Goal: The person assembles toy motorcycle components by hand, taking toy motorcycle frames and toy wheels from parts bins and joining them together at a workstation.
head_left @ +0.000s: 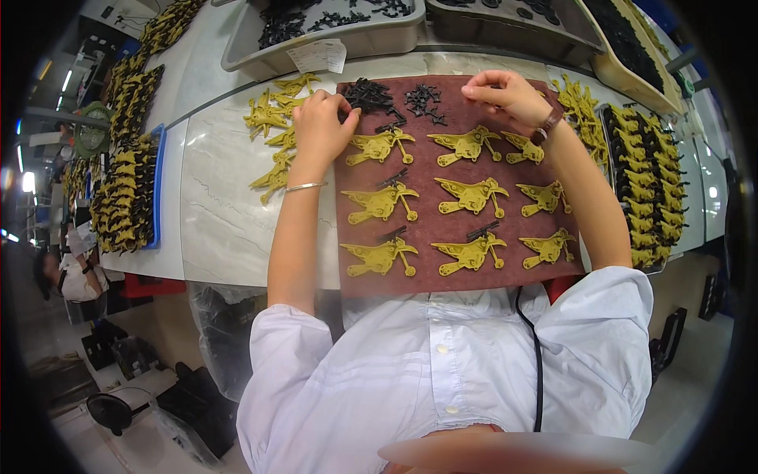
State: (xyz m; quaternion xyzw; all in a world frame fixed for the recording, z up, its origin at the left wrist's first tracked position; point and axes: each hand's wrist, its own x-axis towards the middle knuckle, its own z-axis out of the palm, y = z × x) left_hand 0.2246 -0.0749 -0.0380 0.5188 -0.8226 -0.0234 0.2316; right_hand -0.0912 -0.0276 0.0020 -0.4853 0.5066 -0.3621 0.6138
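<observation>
My left hand (322, 130) is at the left edge of a pile of slim black plastic pieces (368, 95), its fingers and thumb curled together at the pile; what they pinch is too small to make out. My right hand (512, 101) is raised over the far right part of a maroon mat (430, 265), thumb and fingertips pinched; anything between them is hidden. Several flat mustard-yellow plastic parts (472, 197) lie on the mat in rows of three. Black pieces (483, 231) lie beside some of them. Between my hands is a heap of small black pieces (424, 101).
Loose yellow parts (272, 110) lie left of the mat, others (580, 107) to its right. Grey bins (332, 43) of black pieces stand at the back. A blue-edged tray (160, 189) at left and another tray (647, 186) at right hold rows of yellow and black parts.
</observation>
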